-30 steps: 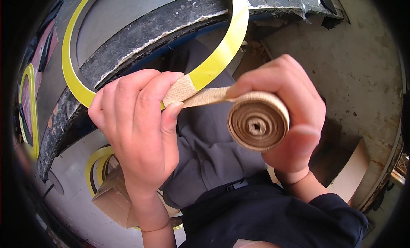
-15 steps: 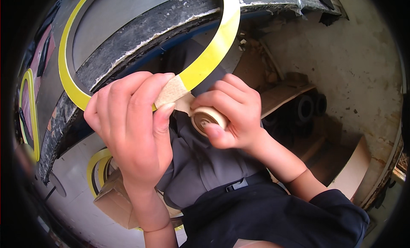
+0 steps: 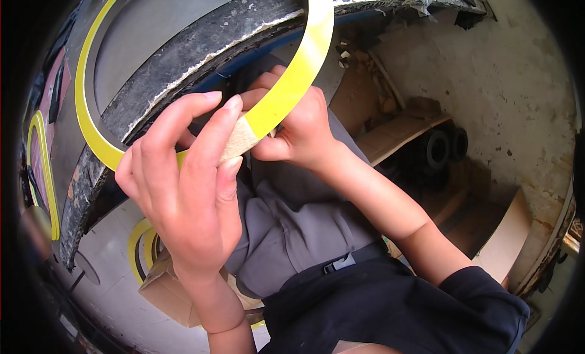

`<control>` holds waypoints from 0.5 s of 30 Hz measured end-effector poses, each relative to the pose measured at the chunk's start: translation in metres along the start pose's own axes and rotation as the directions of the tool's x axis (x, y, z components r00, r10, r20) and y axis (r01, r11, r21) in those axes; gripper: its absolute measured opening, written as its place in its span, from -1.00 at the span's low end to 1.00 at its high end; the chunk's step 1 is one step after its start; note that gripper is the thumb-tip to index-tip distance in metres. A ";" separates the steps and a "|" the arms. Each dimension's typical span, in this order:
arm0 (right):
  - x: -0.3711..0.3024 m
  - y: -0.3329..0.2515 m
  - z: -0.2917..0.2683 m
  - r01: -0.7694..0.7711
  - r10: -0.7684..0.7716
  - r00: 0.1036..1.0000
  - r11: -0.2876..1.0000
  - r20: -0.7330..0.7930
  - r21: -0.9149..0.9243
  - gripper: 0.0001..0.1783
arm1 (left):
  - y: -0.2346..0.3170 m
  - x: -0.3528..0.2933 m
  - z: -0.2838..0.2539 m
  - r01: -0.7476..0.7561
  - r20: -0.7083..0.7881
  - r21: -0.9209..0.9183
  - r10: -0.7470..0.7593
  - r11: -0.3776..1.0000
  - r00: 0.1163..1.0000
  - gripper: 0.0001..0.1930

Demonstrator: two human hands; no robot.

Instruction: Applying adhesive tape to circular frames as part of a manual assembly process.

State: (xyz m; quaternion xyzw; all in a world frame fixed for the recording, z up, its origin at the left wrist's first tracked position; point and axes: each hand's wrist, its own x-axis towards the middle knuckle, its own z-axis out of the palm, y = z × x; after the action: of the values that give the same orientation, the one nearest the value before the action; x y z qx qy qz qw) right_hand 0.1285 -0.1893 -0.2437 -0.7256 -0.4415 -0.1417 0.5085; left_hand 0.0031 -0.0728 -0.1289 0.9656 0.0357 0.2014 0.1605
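Observation:
A large yellow flat-banded ring [image 3: 289, 92] stands up in front of me, with a beige patch of tape [image 3: 239, 139] wrapped across its lower part. My left hand [image 3: 177, 177] pinches the band beside that patch, the thumb at its lower end and the fingers over it. Behind the band is my right hand [image 3: 304, 125], its fingers curled in close to the taped spot. The masking tape roll in it is almost wholly hidden by the ring and the hand.
A worn dark table edge [image 3: 207, 49] curves behind the ring. At the far left stands another yellow loop [image 3: 52, 195]; more yellow rings [image 3: 134, 250] and a cardboard box [image 3: 167, 293] lie lower left. To the right are a cardboard-topped shelf [image 3: 402, 134] and black round parts [image 3: 437, 150].
My right hand has moved left and away from me, carrying the tape roll behind the ring. My left hand keeps its hold, and its fingers have lifted a little. The ring has shifted slightly left.

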 end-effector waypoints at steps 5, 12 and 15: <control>0.009 0.003 0.005 0.030 -0.031 0.998 0.999 -0.046 -0.027 -0.70 | -0.009 -0.002 0.001 -0.067 -0.050 -0.075 0.063 0.995 0.997 -0.61; 0.020 -0.009 0.014 0.002 -0.003 0.999 1.000 -0.055 -0.013 -0.62 | -0.007 -0.006 0.008 -0.036 -0.157 -0.213 0.002 0.976 0.988 -0.46; 0.024 -0.008 0.020 0.043 -0.044 0.994 0.999 -0.097 -0.013 -0.64 | -0.009 -0.006 0.009 -0.030 -0.183 -0.244 -0.015 0.969 0.983 -0.47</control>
State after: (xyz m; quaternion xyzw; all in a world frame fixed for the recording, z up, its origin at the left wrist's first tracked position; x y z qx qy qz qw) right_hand 0.1308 -0.1598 -0.2320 -0.7106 -0.4312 -0.1904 0.5223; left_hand 0.0010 -0.0682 -0.1424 0.9158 0.0215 0.2927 0.2743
